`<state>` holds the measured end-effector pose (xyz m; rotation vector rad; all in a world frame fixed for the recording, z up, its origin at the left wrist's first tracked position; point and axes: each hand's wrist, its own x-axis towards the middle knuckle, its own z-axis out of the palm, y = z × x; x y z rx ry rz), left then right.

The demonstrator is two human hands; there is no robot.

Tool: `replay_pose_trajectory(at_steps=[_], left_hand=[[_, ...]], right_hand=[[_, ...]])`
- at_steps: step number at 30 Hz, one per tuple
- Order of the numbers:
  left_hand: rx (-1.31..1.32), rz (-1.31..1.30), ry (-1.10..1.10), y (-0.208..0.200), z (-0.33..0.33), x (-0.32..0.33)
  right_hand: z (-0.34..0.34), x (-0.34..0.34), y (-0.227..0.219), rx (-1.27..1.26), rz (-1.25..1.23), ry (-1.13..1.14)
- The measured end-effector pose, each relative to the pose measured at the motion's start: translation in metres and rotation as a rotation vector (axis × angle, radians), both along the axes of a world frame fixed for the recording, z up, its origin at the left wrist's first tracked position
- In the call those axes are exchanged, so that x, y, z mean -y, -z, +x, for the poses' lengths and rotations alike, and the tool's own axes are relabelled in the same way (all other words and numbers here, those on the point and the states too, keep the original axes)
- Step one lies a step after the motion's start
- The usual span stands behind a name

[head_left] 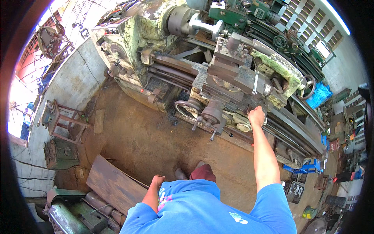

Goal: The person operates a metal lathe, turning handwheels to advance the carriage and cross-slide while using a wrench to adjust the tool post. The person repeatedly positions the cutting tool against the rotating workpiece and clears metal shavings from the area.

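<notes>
My right arm reaches forward to a large metal lathe. At the right side of its carriage, my right hand is closed, and what its fingers grip is hidden. Just above that hand, a wrench lies on the dark tool slide. A bright turned workpiece sits in the lathe chuck. The carriage handwheel and a crank with handles face me. My left hand hangs low beside my blue shirt, away from the machine; its fingers are too small to read.
Behind stands a green lathe. To the left are a small metal stand and a wall with cables. A brown sheet leans over another machine at lower left. A blue plastic bag and a tray of parts are at right.
</notes>
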<state>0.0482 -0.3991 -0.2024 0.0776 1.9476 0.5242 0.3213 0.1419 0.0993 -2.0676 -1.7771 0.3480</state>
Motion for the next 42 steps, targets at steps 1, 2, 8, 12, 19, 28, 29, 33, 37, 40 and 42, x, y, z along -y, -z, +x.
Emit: replay_pose_trajectory(at_steps=[1,2,8,12,19,28,29,33,37,40,42], left_hand=[[-0.004,-0.021,-0.002,0.0,0.001,0.0],[0.023,-0.028,-0.005,0.0,0.0,-0.001],[0.09,-0.048,-0.055,-0.001,-0.002,-0.002],[0.029,-0.023,0.014,-0.006,-0.002,-0.002],[0.038,-0.02,-0.022,-0.009,-0.002,0.0],[0.013,0.003,0.018,0.015,-0.006,0.008],[0.024,-0.021,0.025,0.019,-0.007,0.009],[0.024,0.024,0.027,0.028,-0.009,0.011],[0.04,0.013,-0.005,0.024,-0.007,0.009],[0.04,0.007,-0.011,0.019,-0.007,0.006],[0.046,-0.001,0.008,0.017,-0.008,0.005]], right_hand=[[0.0,0.0,0.0,-0.006,-0.007,0.016],[0.0,0.0,0.001,-0.014,-0.004,0.009],[0.002,-0.002,0.005,0.006,0.009,-0.011],[0.002,-0.003,0.005,0.007,-0.001,-0.008],[0.001,0.0,0.001,0.006,-0.011,-0.005],[0.004,-0.002,0.006,-0.013,0.036,-0.024],[0.004,-0.002,0.006,-0.014,0.035,-0.017],[0.004,-0.001,0.006,-0.024,0.029,-0.007],[0.003,-0.001,0.005,-0.02,0.027,0.008],[0.003,-0.002,0.004,-0.019,0.017,0.009],[0.003,-0.002,0.005,-0.017,0.015,0.01]])
